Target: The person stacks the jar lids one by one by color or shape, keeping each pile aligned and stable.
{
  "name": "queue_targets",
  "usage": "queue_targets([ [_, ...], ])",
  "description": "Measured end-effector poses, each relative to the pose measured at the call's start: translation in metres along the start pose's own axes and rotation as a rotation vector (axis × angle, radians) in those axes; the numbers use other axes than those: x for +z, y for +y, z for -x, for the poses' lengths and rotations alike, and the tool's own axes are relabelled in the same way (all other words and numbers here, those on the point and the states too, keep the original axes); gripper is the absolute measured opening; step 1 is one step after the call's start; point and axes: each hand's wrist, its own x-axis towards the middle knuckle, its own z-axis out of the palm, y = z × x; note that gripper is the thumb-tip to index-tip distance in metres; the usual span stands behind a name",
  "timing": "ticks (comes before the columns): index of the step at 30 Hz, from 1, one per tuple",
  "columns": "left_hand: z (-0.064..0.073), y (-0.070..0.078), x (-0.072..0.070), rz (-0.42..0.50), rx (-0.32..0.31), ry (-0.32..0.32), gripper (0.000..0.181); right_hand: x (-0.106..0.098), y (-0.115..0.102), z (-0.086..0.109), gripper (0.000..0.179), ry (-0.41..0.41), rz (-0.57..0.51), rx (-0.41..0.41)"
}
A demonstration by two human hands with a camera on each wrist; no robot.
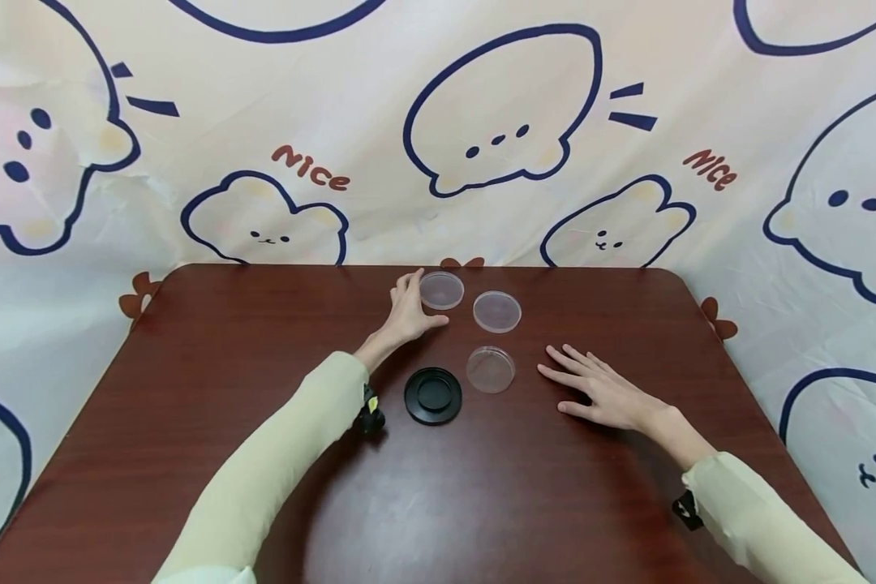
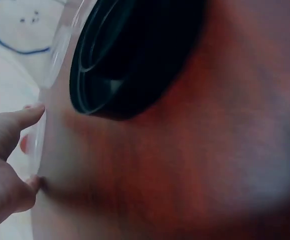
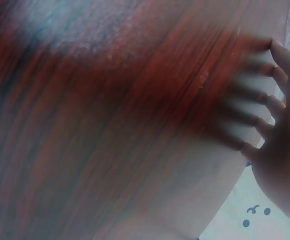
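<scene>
At the table's far edge, my left hand (image 1: pixel 409 315) reaches to a clear round shallow dish (image 1: pixel 441 290). Its fingertips lie along the dish's left rim and the thumb stretches out just in front, spread wide in the head view. The left wrist view has finger and thumb on either side of the dish's edge (image 2: pixel 38 135). My right hand (image 1: pixel 602 389) rests on the table with fingers spread and fingertips down, holding nothing. Two more clear round dishes, one farther back (image 1: pixel 497 311) and one nearer (image 1: pixel 491 370), lie between the hands.
A black round dish-like piece with a raised inner ring (image 1: pixel 433 396) lies right of the left wrist. The brown wooden table (image 1: pixel 482 503) ends at a curtain (image 1: pixel 380 146) printed with cartoon animals, which hangs behind and along both sides.
</scene>
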Motion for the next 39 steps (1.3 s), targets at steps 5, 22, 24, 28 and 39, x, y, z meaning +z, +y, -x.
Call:
queue_targets([
  [5, -0.018, -0.003, 0.001, -0.045, -0.065, -0.012, 0.096, 0.004, -0.005, 0.000, 0.060, 0.021, -0.029, 0.010],
  [22, -0.027, -0.008, -0.009, -0.082, -0.017, -0.063, 0.095, 0.002, -0.010, -0.005, 0.061, 0.020, -0.075, 0.030],
  [24, -0.030, -0.008, -0.009, -0.096, -0.010, -0.073, 0.099, 0.003, -0.009, -0.006, 0.060, 0.024, -0.073, 0.026],
  [28, -0.034, -0.009, -0.009, -0.138, 0.030, -0.104, 0.094, 0.005, -0.008, -0.008, 0.060, 0.026, -0.071, 0.014],
  [39, -0.015, -0.010, -0.010, -0.086, 0.149, -0.145, 0.080, 0.003, -0.003, 0.000, 0.060, 0.014, -0.065, 0.035],
])
